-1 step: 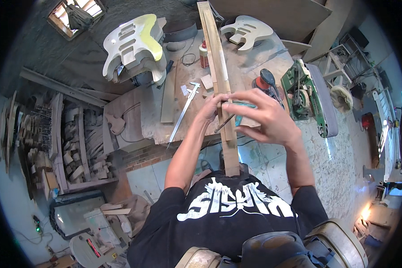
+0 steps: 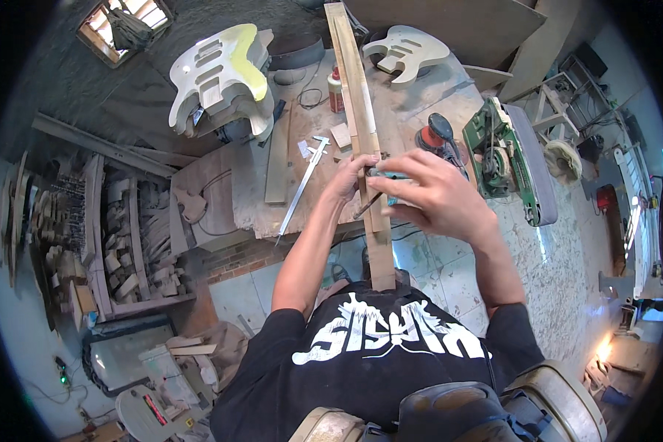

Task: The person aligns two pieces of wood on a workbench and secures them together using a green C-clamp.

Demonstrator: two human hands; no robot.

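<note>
A long, narrow wooden blank (image 2: 358, 96) made of layered strips runs from the far side of the workbench toward my body, its near end by my waist. My left hand (image 2: 348, 177) grips the blank at mid-length, thumb on top. Beside it on the right, my right hand (image 2: 440, 193) has its fingers closed around a small teal-handled tool (image 2: 398, 177), mostly hidden by the fingers. A thin dark shaft slants down-left from that hand across the blank; the tool's exact kind does not show.
On the workbench (image 2: 261, 210) lie a metal caliper (image 2: 302, 184), small wood blocks (image 2: 341, 135) and a red-capped bottle (image 2: 336, 92). Guitar bodies (image 2: 221, 74) stand at far left, another (image 2: 407, 53) at far right. A red-and-black sander (image 2: 436, 134) and green belt sander (image 2: 497, 151) are right.
The fingers of my right hand have curled in slightly around the teal-handled tool. My left hand and the blank stay put.
</note>
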